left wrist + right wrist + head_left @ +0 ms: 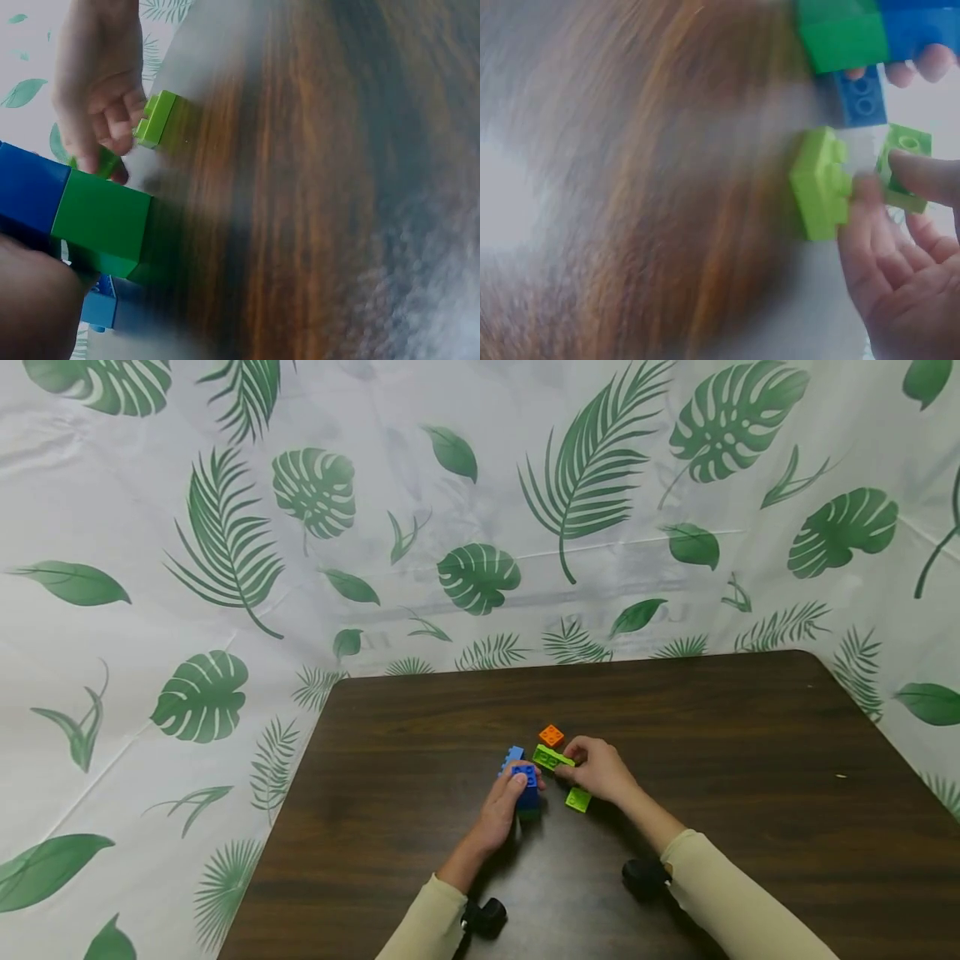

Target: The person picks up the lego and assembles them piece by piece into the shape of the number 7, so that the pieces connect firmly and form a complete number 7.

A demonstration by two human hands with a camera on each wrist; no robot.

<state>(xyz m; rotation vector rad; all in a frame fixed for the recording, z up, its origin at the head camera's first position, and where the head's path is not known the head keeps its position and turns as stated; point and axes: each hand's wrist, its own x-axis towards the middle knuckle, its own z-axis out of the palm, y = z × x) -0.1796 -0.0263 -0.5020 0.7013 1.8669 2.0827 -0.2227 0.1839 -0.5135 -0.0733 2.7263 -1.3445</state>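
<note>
My left hand [496, 814] grips a stack of building bricks, a dark blue brick [531, 795] joined to a green brick [103, 223]. The stack stands upright, green part lowest. With thumb and fingers, my right hand [602, 770] pinches one end of a long lime-green brick [547, 757], its hollow underside showing in the head view. Below that hand, a smaller lime-green brick [577, 799] lies on the table, studs up. A lighter blue brick [513, 755] lies just beyond my left fingers, partly hidden by them.
An orange brick [551, 735] lies just beyond the long lime-green one. Everything is on a dark wood-grain table [390, 760]. A white leaf-print sheet [405, 602] hangs behind its far edge. Each wrist wears a small black camera [489, 918].
</note>
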